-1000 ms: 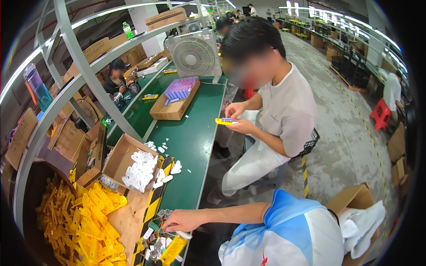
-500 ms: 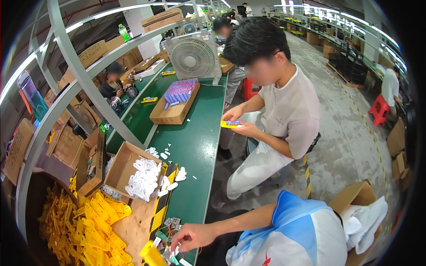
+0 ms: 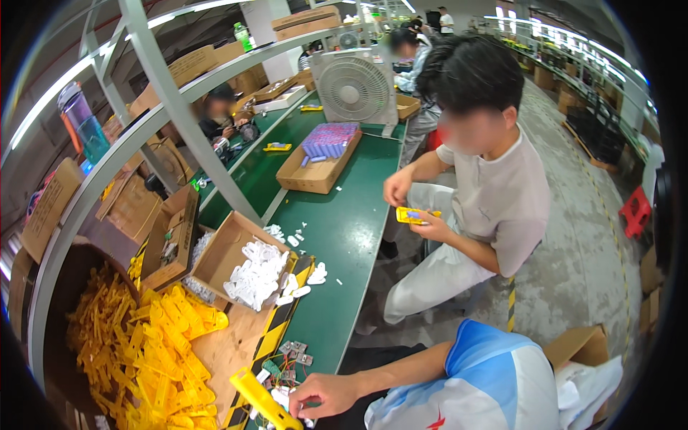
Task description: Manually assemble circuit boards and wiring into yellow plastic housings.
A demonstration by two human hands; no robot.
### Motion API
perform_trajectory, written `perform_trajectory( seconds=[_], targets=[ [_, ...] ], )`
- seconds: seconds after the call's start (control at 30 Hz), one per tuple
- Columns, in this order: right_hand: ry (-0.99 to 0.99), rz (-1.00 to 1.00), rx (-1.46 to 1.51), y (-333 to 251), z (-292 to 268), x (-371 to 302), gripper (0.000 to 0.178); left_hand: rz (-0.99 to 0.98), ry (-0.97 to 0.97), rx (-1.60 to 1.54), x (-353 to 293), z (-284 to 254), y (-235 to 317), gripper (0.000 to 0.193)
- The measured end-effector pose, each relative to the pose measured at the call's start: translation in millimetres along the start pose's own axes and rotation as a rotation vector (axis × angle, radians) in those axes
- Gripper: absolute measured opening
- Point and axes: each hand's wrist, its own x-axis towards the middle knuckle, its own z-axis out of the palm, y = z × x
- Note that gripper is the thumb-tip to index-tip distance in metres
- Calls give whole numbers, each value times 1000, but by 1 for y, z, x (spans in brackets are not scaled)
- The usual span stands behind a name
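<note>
My right hand (image 3: 324, 396) reaches in from the right, its fingers curled down and pinched together. The fingertips are right beside a long yellow plastic casing (image 3: 259, 398), which stands tilted at the bottom edge. Whether they touch it, and what they pinch, is hidden. The casing's lower end runs out of the picture; my left hand is out of view. Just beyond my right hand lies a jumble of small circuit boards with metal parts and thin coloured wires (image 3: 292, 358). Small white pieces lie under and around the fingers.
Left of the bench is a heap of yellow casings (image 3: 161, 351). A cardboard box (image 3: 215, 266) of white plastic pieces sits by a striped edge (image 3: 269, 337). Farther along are a box of purple cylinders (image 3: 308, 179), a fan (image 3: 353, 89) and a co-worker (image 3: 494, 179) holding a yellow casing.
The view has swung left, so the scene sits farther right. My right hand has come away from the wired parts to beside the yellow casing, more of which now shows. The co-worker's hands have separated.
</note>
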Motion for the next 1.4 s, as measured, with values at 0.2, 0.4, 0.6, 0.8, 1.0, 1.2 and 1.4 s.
perform_trajectory(
  seconds=[0.2,0.4,0.6,0.8,1.0,1.2,1.4],
  targets=[
    [187,-10,223,21,-18,7,37,-131,27,-57,-11,23,-2,46],
    [24,416,268,36,-25,27,11,-659,109,-595,-70,49,-14,44],
    [-304,397,168,64,-26,28,26,-419,173,-209,-44,40,7,49],
    [-107,289,355,69,-1,26,17,-481,190,-225,-45,38,25,48],
    [-76,324,360,71,25,27,18,-498,210,-236,-38,42,12,48],
    [-327,611,498,45,9,29,37,-542,257,-265,-41,57,15,47],
    [-393,403,526,60,3,23,49,-594,297,-280,-47,60,22,47]
  ],
)
